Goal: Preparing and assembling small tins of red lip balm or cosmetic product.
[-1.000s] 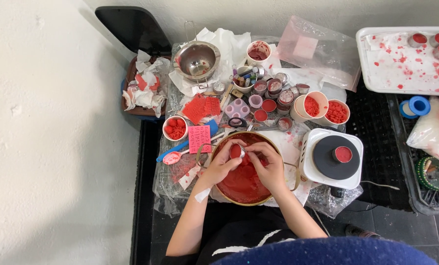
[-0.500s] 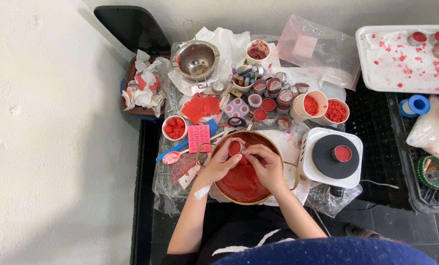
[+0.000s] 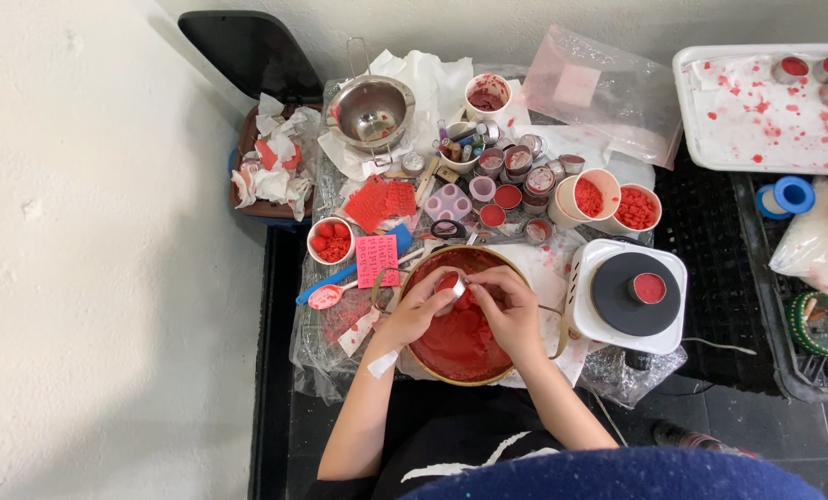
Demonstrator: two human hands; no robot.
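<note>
Working over the round pan of red wax point(image 3: 456, 347) at the counter's near edge, we pinch a small metal tin point(image 3: 451, 285) between both hands. Our left hand point(image 3: 416, 310) curls around the tin from the left, fingers closed on its side, a white bandage strip on the wrist. Our right hand point(image 3: 511, 310) closes on it from the right, fingertips pressed to its rim. The tin sits just above the pan's far rim, tilted, with red inside it.

Just right of the pan stands a white hot plate point(image 3: 629, 296) with a black top, a small red-filled tin point(image 3: 648, 288) resting on it. To the left lie a pink silicone mould point(image 3: 377, 259), a blue-handled spoon point(image 3: 326, 294) and a white bowl of red pieces point(image 3: 331, 241). Behind the pan cluster many small tins point(image 3: 525, 176) and two cups of red chunks point(image 3: 613, 201). Toward the counter's far edge sit a steel bowl point(image 3: 370, 113) on white paper and a clear plastic bag point(image 3: 599, 93). A white tray point(image 3: 766, 111) splashed red lies well apart at the right.
</note>
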